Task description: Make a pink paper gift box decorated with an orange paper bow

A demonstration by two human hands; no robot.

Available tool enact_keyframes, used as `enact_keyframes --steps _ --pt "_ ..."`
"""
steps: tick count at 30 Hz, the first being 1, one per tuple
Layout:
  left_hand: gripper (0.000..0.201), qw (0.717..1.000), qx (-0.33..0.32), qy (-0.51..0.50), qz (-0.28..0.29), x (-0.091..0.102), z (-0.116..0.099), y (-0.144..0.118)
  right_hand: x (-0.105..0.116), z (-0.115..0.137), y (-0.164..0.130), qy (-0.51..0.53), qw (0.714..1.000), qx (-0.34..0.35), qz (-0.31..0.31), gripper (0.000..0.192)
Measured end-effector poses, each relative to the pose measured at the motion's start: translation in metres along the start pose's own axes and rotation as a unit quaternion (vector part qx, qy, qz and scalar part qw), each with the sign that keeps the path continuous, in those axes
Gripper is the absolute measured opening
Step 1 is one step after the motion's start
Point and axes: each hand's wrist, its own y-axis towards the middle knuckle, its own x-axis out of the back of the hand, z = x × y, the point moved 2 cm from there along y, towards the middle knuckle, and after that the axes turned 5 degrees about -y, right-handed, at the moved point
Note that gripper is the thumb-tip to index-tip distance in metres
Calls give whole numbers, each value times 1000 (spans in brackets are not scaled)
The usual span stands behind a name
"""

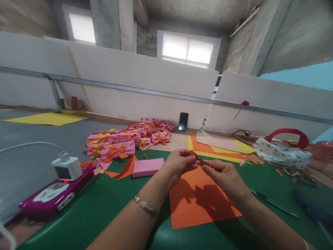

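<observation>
My left hand point(182, 162) pinches a small orange piece point(191, 152), apparently paper or felt, most of it covered by the fingers. Close beside it, my right hand point(223, 173) is closed on a slim dark blade-like tool point(199, 159), whose tip meets the orange piece; its handle is hidden in the palm. A thin orange strip shows by the right fingers. Beneath both hands lies a large orange sheet point(197, 205), with their shadows across it. Left of my left wrist sit a pink box-shaped block point(148, 167) and a folded orange piece point(128, 169).
Pink pouches with bows point(118, 151) are heaped at the back left. A purple power strip point(57, 194) holds a white charger point(67, 168). A phone point(183, 121) leans on the partition. Rightward lie a pen point(273, 202), scissors point(291, 171), a blue glue gun point(312, 206) and a cloth bag point(283, 154).
</observation>
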Motion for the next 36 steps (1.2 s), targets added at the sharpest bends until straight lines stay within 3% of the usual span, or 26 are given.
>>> enact_keyframes --steps 36 --pt "10 1000 -2 -14 25 -2 8 2 -1 -2 1 8 1000 4 15 29"
